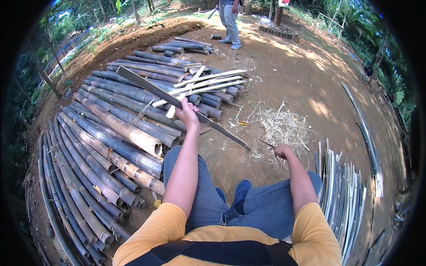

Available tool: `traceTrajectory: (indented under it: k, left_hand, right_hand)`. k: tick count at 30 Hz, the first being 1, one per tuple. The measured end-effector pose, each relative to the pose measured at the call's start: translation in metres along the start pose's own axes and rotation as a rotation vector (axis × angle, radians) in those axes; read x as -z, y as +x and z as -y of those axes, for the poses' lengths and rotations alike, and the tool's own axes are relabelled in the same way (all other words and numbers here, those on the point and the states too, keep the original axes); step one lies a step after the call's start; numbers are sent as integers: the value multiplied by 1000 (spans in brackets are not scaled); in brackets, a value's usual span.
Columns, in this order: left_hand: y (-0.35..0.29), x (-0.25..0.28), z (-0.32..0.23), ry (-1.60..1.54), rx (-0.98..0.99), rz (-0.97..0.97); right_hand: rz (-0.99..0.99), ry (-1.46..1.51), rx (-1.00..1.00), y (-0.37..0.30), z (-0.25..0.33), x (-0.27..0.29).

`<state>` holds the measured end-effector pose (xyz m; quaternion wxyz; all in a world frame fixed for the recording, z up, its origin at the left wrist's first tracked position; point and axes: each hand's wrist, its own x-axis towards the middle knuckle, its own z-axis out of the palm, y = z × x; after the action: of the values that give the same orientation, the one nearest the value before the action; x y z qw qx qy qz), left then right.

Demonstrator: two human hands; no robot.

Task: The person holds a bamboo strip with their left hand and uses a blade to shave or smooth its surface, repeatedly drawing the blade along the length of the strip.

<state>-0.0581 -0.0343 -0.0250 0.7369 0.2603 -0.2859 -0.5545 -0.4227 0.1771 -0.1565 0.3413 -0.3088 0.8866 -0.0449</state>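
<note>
My left hand (187,114) is closed around the middle of a long, dark split bamboo strip (148,85). The strip slants from the upper left, over the bamboo poles, down to its far right end near the ground in front of me. In my right hand (281,151), fingers wrapped, is a knife (266,143) whose thin blade points left toward that lower end. A gap shows between blade and strip. Below the hands are my bent knees in blue jeans. A heap of pale bamboo shavings (284,126) lies on the dirt just beyond the knife.
Many bamboo poles (120,126) cover the ground at left. Pale split strips (213,82) lie across the pile. A bundle of narrow strips (341,195) is beside my right knee; long split lengths (364,128) lie farther right. Another person (229,22) stands at the back.
</note>
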Motion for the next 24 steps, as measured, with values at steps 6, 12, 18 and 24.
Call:
traceTrajectory:
  k: [6,12,18,24]
  left_hand:
    - [2,-2,1,9,-11,-77]
    - [9,5,-3,42,-23,-102]
    - [6,7,1,158,-38,-99]
    - [13,20,3,180,-31,-41]
  right_hand:
    - [-322,-388,145,-31,-75,118]
    - [-291,-152,90,-28,-139,92]
    - [-446,51,1,-30,-159,8]
    - [-519,324,-171,-38,-164,-61]
